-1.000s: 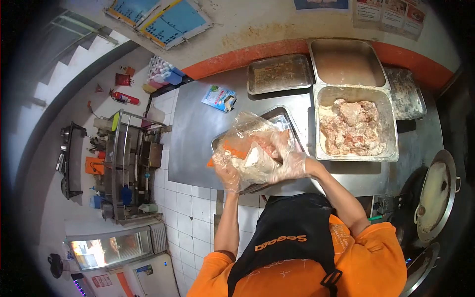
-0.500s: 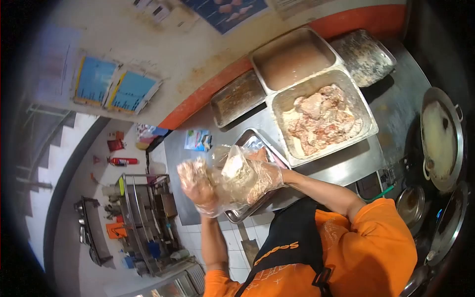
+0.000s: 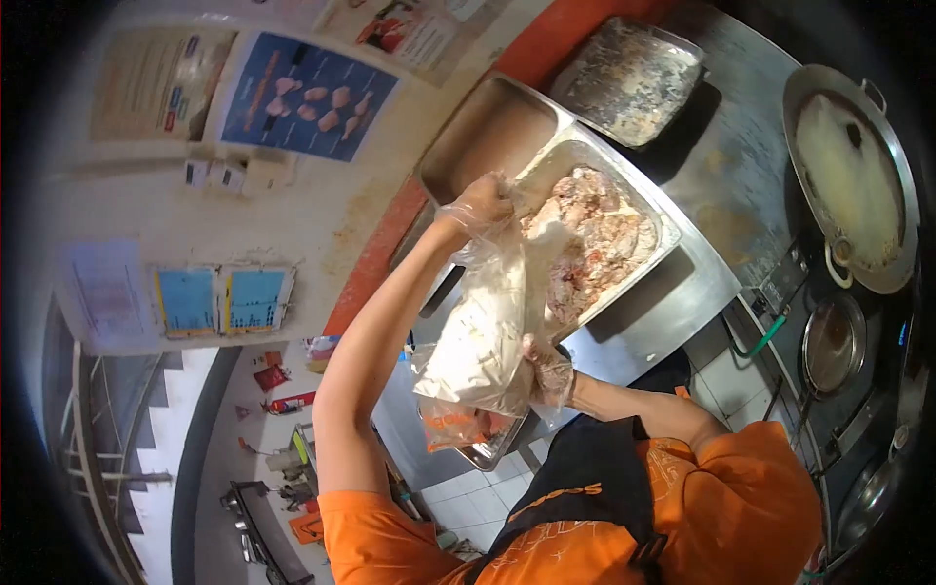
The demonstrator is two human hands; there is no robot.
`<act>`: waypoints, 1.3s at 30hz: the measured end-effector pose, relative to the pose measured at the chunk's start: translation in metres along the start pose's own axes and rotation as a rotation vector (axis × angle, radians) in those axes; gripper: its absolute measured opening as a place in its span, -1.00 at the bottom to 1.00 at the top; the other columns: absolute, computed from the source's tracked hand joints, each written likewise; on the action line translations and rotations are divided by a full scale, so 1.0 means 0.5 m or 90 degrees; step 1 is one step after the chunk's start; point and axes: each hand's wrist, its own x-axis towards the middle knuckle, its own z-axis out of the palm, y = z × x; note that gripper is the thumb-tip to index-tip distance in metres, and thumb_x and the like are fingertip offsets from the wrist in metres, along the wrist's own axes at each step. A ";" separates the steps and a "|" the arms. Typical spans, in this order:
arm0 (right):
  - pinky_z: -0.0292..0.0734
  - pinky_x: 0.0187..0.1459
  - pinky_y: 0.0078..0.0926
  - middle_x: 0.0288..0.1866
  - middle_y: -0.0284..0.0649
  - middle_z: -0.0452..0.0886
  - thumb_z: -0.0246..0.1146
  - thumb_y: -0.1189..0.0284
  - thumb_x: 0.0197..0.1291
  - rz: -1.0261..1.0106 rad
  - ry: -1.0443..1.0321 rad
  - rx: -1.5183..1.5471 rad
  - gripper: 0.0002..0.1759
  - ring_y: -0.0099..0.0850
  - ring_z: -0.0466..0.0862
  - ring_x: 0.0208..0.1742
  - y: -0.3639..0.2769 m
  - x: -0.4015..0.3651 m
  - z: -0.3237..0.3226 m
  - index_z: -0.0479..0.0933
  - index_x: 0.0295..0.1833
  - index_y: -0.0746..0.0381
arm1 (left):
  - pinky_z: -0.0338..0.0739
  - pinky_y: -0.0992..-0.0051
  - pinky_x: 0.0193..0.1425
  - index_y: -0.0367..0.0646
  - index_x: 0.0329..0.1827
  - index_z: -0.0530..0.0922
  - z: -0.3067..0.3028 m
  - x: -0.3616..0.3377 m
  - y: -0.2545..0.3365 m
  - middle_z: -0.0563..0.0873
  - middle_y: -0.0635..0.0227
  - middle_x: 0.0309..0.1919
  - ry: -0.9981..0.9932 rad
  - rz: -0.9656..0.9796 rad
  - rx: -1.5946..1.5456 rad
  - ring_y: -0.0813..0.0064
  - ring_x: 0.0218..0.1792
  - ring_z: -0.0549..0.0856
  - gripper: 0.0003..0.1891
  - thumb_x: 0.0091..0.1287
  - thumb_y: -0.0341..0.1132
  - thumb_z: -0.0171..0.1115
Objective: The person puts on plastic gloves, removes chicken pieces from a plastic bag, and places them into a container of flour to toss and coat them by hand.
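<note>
A clear plastic bag of white flour, with orange print at its lower end, hangs between my hands and overlaps the near-left edge of a metal pan. My left hand, in a thin plastic glove, is closed around the bag's gathered upper end, over the pan's side. Lower down, my gloved right hand grips the bag's side, its fingers partly hidden by the plastic. Inside the pan lie flour-coated raw chicken pieces.
Beside the pan stands a second metal pan with brownish liquid. A flour-crusted tray lies at the back. To the right are a large wok of oil and a smaller pan. Part of a tray shows below the bag.
My left hand has swung up and across to the pan's side and now holds the bag's upper end. The flour bag is raised nearer the chicken pan. The view has turned.
</note>
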 end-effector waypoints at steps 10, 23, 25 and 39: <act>0.57 0.17 -0.36 0.12 -0.32 0.61 0.37 0.39 0.26 -0.101 0.032 -0.007 -0.59 -0.43 0.60 0.13 -0.048 -0.018 0.060 0.50 0.20 0.18 | 0.40 0.51 -0.34 -0.30 -0.14 0.65 -0.053 0.018 0.015 0.61 0.38 -0.39 -0.112 -0.135 -0.160 0.57 -0.35 0.53 -0.77 0.27 -0.46 0.04; 0.49 0.19 -0.47 0.17 -0.42 0.57 0.38 0.27 0.28 0.039 0.030 -0.003 -0.54 -0.52 0.56 0.14 -0.029 0.019 0.029 0.50 0.26 0.09 | 0.42 0.57 -0.31 -0.28 -0.17 0.65 -0.052 -0.001 -0.072 0.64 0.46 -0.37 -0.068 -0.088 -0.303 0.64 -0.35 0.55 -0.83 0.27 -0.49 0.11; 0.49 0.21 -0.44 0.18 -0.41 0.58 0.33 0.24 0.32 -0.005 0.050 -0.092 -0.56 -0.51 0.56 0.15 -0.017 0.014 0.018 0.51 0.26 0.09 | 0.45 0.55 -0.26 -0.27 -0.15 0.65 -0.057 -0.011 -0.073 0.64 0.47 -0.36 -0.091 -0.122 -0.233 0.63 -0.32 0.56 -0.83 0.29 -0.46 0.13; 0.41 0.34 -0.32 0.29 -0.11 0.53 0.56 0.04 -0.04 -0.170 0.030 -0.957 -0.04 -0.27 0.53 0.28 -0.052 0.021 -0.033 0.34 0.39 0.28 | 0.43 0.60 -0.27 -0.16 -0.16 0.53 -0.060 -0.294 -0.062 0.57 0.53 -0.34 0.141 -0.005 -0.467 0.73 -0.29 0.49 -0.87 0.39 -0.31 0.25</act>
